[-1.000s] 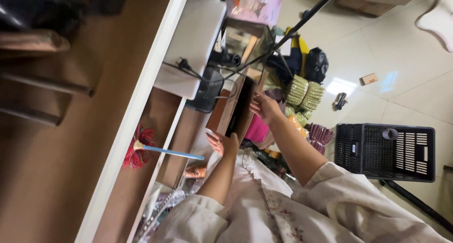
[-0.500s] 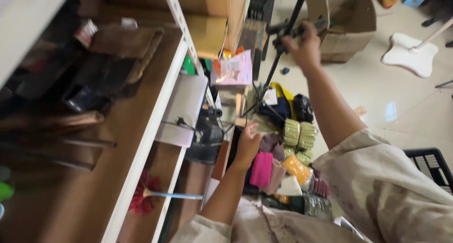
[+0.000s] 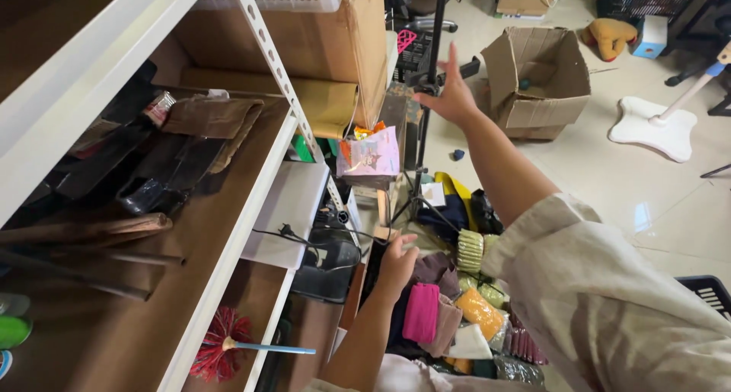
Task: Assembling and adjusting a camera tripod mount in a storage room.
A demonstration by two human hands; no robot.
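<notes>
On the far left, a wooden shelf carries dark tools and a folded brown cloth; below lies a red duster with a blue handle. The left hand rests with curled fingers on the top edge of a dark flat board standing beside folded clothes. Further right, the right hand is raised, fingers spread apart, holding nothing, just beside a black stand pole. A cardboard box sits open on the floor beyond.
</notes>
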